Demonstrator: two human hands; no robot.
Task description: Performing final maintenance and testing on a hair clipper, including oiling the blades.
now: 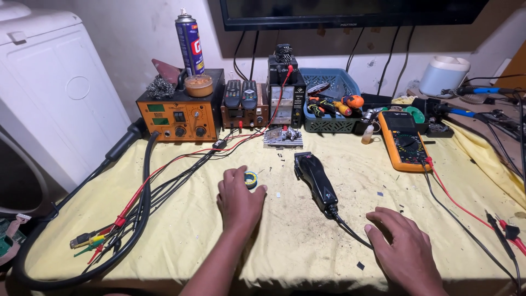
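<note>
left hand [239, 198]: forearm extended, fingers curled, left of the black hair clipper [316, 179] | right hand [406, 249]: palm down, fingers spread, right of the clipper's rear end

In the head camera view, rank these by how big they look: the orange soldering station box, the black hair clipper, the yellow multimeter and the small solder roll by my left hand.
Largest to smallest, as they look:
1. Orange soldering station box
2. Black hair clipper and yellow multimeter: too alike to rank
3. Small solder roll, touched by the left hand
</note>
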